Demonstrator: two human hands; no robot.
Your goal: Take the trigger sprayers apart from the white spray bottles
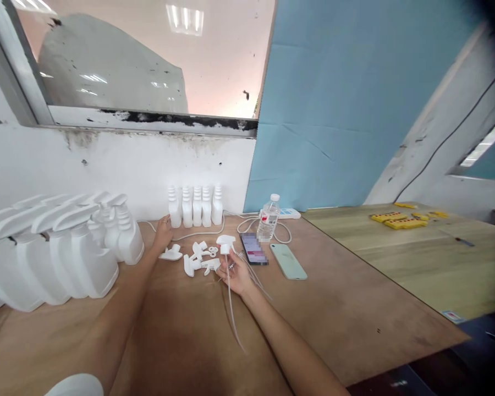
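Observation:
My left hand (163, 232) is closed at the lower left side of the leftmost white bottle (174, 210) in a short row by the wall; some of its fingers are hidden. In my right hand (238, 275), a white trigger sprayer head (226, 243) is held upright, its long thin dip tube (232, 313) hanging down over the table. Between the hands lie several loose white sprayer heads (190, 265). One more sprayer head (172, 253) lies just below my left hand.
Several large white bottles (82, 264) stand together at left. Right of my right hand are a dark phone (253, 248), a light green phone (289, 262) and a clear water bottle (268, 220). A white cable (198, 235) crosses the table. Yellow pieces (400, 220) lie on the right-hand table.

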